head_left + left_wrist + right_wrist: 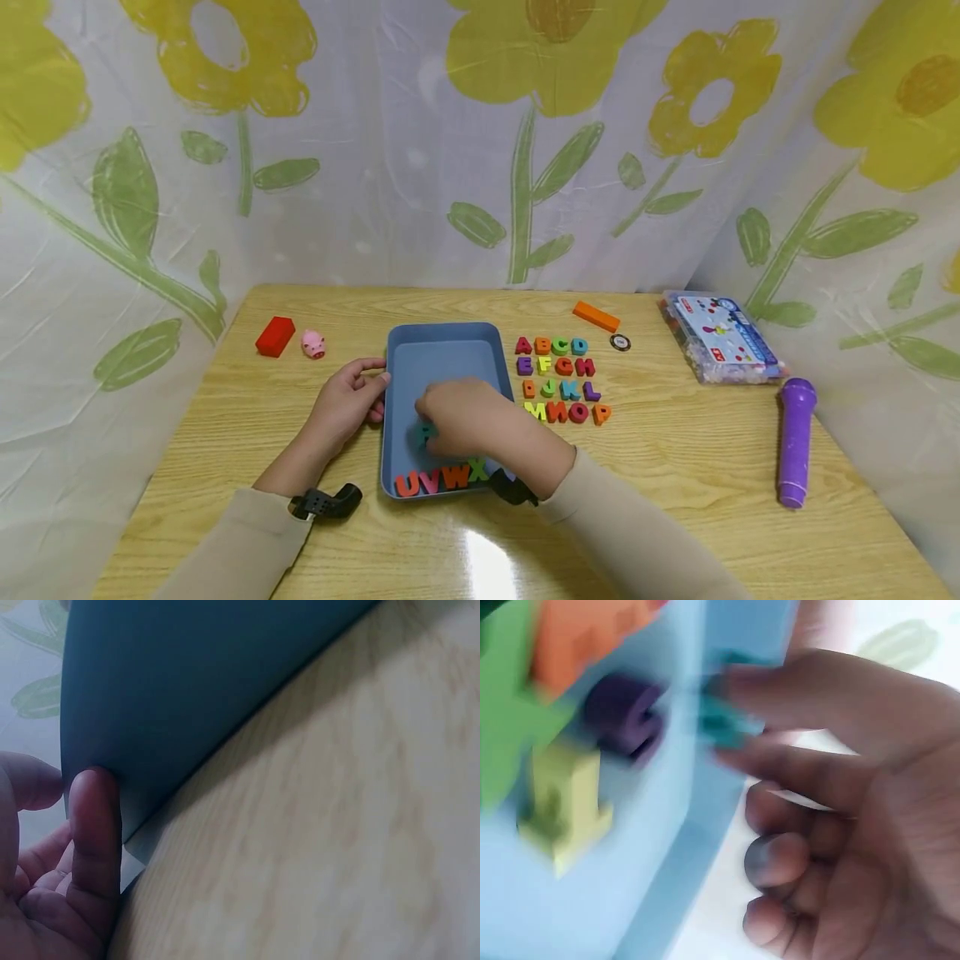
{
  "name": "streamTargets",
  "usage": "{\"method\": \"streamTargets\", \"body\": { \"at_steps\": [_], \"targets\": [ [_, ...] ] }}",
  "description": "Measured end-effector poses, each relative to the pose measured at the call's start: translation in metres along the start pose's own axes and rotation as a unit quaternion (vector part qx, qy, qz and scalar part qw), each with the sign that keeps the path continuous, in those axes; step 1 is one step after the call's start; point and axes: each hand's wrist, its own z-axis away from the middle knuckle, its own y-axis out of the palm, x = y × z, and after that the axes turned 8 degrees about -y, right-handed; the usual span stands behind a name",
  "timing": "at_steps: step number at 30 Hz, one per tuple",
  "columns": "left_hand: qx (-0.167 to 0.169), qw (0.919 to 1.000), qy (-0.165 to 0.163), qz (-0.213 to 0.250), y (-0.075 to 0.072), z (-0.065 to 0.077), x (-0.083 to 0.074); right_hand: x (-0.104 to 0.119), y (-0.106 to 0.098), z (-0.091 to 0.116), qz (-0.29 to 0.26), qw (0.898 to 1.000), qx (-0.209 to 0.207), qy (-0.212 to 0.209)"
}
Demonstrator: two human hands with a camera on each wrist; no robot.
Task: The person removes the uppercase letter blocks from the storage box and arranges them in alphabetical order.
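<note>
A blue-grey tray (pixel 447 354) lies on the wooden table. My left hand (pixel 347 400) grips its left rim; in the left wrist view the thumb (pixel 94 814) lies against the outer wall and another finger meets the edge. Above the tray floor, my right hand (pixel 468 417) pinches a teal toy letter (pixel 727 712) between thumb and forefinger, the other fingers curled. Nearby in the right wrist view are a purple S (pixel 626 716) and a yellow T (pixel 566 802). Along the tray's near side lie a red U (pixel 407 484), pink V, orange W and green X (pixel 477 470).
Right of the tray, rows of colourful letters run from A (pixel 522 345) to P (pixel 602 413). Behind them lie an orange block (pixel 596 316) and a round chip (pixel 620 342). Farther right are a bead box (pixel 720 337) and purple microphone (pixel 797 442); at left, a red block (pixel 275 337) and pink pig (pixel 313 344).
</note>
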Motion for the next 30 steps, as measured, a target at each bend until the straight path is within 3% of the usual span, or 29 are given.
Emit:
{"method": "streamTargets", "body": {
  "at_steps": [8,16,23,30],
  "targets": [
    [-0.001,0.9999,0.009,-0.005,0.004,0.000,-0.001,-0.040,-0.027,0.060,-0.062,0.993,-0.082,0.051],
    [-0.005,0.9999,0.004,-0.013,0.004,0.002,-0.002,-0.087,-0.008,0.117,-0.084,0.983,-0.093,0.136],
    [-0.006,0.9997,0.003,-0.023,0.003,0.002,-0.002,-0.098,0.024,0.136,-0.112,0.977,-0.076,0.163],
    [-0.004,0.9999,0.011,-0.008,0.005,0.002,-0.003,-0.097,0.040,0.138,-0.085,0.981,-0.072,0.161]
  ]
}}
